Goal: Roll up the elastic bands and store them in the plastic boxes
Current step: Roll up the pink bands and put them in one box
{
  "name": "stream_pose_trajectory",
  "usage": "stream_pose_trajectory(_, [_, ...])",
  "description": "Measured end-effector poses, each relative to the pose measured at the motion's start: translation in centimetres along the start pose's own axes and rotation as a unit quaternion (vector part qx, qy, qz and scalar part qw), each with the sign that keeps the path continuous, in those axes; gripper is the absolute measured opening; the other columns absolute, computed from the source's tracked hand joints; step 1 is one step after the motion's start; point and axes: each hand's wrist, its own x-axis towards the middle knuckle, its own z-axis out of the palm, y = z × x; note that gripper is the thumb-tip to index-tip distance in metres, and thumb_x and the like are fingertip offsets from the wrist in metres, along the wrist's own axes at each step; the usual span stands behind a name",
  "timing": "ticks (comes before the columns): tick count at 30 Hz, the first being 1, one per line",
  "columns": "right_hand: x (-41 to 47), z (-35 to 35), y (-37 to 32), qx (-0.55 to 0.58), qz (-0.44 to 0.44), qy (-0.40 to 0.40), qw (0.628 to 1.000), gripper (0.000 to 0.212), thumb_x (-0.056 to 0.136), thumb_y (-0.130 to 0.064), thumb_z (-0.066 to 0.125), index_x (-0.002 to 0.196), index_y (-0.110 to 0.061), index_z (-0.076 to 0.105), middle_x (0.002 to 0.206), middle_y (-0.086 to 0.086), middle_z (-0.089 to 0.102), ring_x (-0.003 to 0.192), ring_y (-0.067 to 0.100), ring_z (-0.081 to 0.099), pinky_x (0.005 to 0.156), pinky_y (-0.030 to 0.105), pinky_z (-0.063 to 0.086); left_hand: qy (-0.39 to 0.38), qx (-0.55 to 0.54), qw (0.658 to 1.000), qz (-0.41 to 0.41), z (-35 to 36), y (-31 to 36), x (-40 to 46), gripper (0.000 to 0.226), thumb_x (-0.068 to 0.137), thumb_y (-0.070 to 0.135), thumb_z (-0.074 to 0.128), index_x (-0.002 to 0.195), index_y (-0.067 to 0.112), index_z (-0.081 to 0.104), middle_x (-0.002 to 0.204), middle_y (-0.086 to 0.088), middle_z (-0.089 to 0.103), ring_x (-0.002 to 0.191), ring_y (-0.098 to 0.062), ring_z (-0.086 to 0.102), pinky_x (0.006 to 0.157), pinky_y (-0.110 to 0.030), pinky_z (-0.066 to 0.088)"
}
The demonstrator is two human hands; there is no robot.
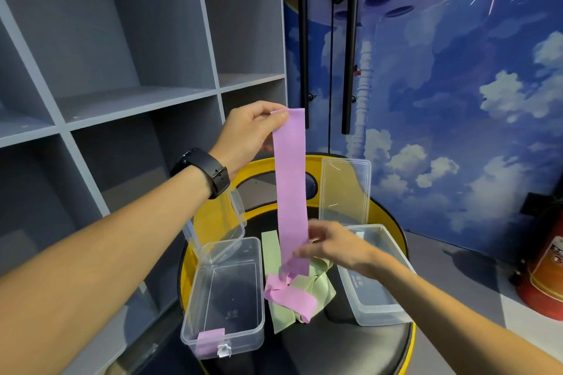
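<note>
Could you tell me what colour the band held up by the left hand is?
Pink, the raised band; the head view shows it clearly.

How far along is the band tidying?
Barely begun. One rolled pink band sits in the left clear plastic box. The left hand and right hand hold a long pink elastic band, unrolled. Loose pink and green bands remain; the right clear box looks empty.

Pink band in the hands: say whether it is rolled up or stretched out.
Stretched out. The left hand pinches the pink band by its top end; it hangs flat and straight to the right hand, with no roll.
</note>
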Motion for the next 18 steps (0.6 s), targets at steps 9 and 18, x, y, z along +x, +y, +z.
stream_pose_trajectory(9, [1.6, -4.0, -8.6, 0.158, -0.191, 0.247, 0.937, 0.026, 0.091, -0.022, 0.066, 0.116, -0.012, 0.066, 0.105, 0.004, 0.072, 0.096, 0.017, 0.07, 0.079, 0.028, 0.059, -0.043, 0.012, 0.999, -0.01, 0.9, -2.4, -1.3, 0.021, 0.095, 0.024, 0.057, 0.112, 0.017, 0.067, 0.096, -0.001, 0.07, 0.084, -0.013, 0.068, 0.068, -0.023, 0.058])
stream_pose_trajectory(18, [2.0, -3.7, -8.0, 0.135, -0.182, 0.25, 0.941, 0.016, 0.093, -0.016, 0.064, 0.103, -0.006, 0.07, 0.096, 0.01, 0.073, 0.081, 0.015, 0.071, 0.068, 0.024, 0.058, -0.063, -0.015, 0.997, -0.036, 1.1, -3.9, -2.3, 0.018, 0.095, 0.023, 0.057, 0.11, 0.021, 0.066, 0.096, 0.002, 0.07, 0.08, -0.001, 0.068, 0.062, -0.017, 0.054])
